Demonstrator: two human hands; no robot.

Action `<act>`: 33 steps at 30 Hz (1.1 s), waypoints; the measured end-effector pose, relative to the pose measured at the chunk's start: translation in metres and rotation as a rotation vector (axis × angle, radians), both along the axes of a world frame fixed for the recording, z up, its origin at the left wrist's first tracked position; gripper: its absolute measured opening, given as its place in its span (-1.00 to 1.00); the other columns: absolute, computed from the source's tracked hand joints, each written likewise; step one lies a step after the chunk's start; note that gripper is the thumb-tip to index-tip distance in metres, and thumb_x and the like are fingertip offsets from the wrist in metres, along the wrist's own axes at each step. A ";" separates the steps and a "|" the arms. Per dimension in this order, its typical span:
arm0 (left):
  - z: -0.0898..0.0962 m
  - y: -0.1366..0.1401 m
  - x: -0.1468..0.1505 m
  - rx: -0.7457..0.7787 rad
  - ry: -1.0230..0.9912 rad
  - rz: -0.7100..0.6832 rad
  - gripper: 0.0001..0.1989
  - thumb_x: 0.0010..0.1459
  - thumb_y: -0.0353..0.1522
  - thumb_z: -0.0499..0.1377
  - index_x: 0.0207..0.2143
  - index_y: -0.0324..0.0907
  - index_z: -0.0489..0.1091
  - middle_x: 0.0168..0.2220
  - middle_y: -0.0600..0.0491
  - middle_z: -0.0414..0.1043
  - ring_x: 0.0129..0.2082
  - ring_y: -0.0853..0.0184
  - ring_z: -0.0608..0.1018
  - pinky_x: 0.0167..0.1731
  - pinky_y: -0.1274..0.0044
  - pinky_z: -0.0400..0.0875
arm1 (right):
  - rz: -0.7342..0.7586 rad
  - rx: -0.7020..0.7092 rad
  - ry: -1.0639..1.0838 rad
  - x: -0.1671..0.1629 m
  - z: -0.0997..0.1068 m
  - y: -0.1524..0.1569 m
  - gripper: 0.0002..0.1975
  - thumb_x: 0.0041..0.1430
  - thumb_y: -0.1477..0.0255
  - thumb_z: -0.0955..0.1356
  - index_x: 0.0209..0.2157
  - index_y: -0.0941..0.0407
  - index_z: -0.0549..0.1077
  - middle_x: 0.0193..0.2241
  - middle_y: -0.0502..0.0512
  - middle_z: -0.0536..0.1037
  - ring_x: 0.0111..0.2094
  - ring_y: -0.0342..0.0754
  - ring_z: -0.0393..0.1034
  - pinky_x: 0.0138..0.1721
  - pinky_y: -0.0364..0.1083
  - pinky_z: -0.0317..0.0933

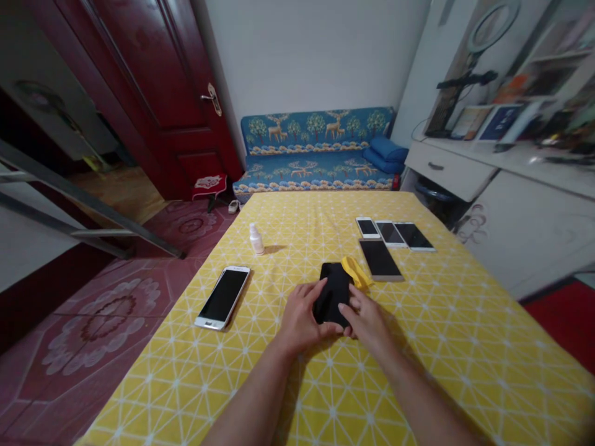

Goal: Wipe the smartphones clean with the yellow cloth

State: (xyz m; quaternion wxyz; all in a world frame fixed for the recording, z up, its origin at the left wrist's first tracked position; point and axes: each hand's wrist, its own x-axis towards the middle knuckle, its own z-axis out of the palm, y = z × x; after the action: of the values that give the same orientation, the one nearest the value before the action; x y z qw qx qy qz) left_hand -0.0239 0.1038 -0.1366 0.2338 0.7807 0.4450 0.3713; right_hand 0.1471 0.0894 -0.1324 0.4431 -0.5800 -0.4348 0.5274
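Observation:
A black smartphone is between my two hands, screen up, over the middle of the table. My left hand grips its left side and lower edge, thumb and fingers curled about it. On the opposite side, my right hand has its thumb on the lower right of the screen and its fingers along the right edge. A folded yellow cloth lies just beyond the phone's upper right corner. To the left rests a white smartphone with a dark screen. A small white bottle stands upright farther back.
On the right lie a grey-edged phone and several white phones in a row. A yellow patterned cloth covers the table. Beyond its far edge is a blue bench; a white cabinet stands at right.

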 end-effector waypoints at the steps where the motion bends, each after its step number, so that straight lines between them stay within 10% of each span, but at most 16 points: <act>1: 0.000 0.000 0.000 -0.030 -0.062 0.005 -0.07 -0.16 0.08 0.33 0.24 -0.08 0.23 0.07 -0.12 0.37 0.04 0.05 0.41 0.07 0.22 0.28 | -0.004 -0.011 0.058 0.001 0.003 -0.001 -0.36 0.03 0.35 0.38 0.18 0.04 0.26 -0.38 0.01 0.55 -0.72 -0.23 0.26 -0.71 -0.21 0.12; 8: 0.001 0.011 -0.003 -0.329 -0.648 0.252 -0.38 0.24 0.04 -0.03 0.16 -0.17 0.31 0.03 -0.16 0.43 -0.11 0.19 0.53 -0.06 0.31 0.42 | -0.020 -0.016 0.375 0.022 0.023 -0.004 -0.46 -0.04 0.32 0.43 0.04 0.08 0.47 -0.34 0.07 0.58 -0.64 -0.25 0.26 -0.71 -0.27 0.09; 18: -0.005 0.016 -0.002 -0.301 -0.473 0.247 -0.45 0.25 0.01 -0.03 0.00 -0.18 0.46 -0.15 -0.10 0.54 -0.15 0.21 0.55 -0.04 0.31 0.41 | -0.599 0.165 -0.252 0.164 0.001 0.029 -0.42 -0.05 0.24 0.36 0.02 0.19 0.51 -0.38 0.12 0.60 -0.63 -0.16 0.30 -0.67 -0.19 0.15; 33: -0.003 0.017 -0.002 -0.269 -0.390 0.216 -0.55 0.22 -0.06 0.08 -0.11 -0.20 0.54 -0.03 -0.12 0.53 0.02 0.10 0.51 0.07 0.24 0.33 | -0.539 0.197 -0.379 0.186 -0.016 0.039 -0.52 -0.17 0.21 0.47 -0.22 0.23 0.60 -0.38 0.17 0.64 -0.40 0.07 0.52 -0.43 -0.06 0.37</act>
State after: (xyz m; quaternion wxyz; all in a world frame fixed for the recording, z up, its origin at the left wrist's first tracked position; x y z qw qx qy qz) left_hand -0.0255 0.1213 -0.1394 0.3759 0.6042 0.5176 0.4751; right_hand 0.3329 0.1289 -0.1485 0.5318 -0.7162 -0.3891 0.2298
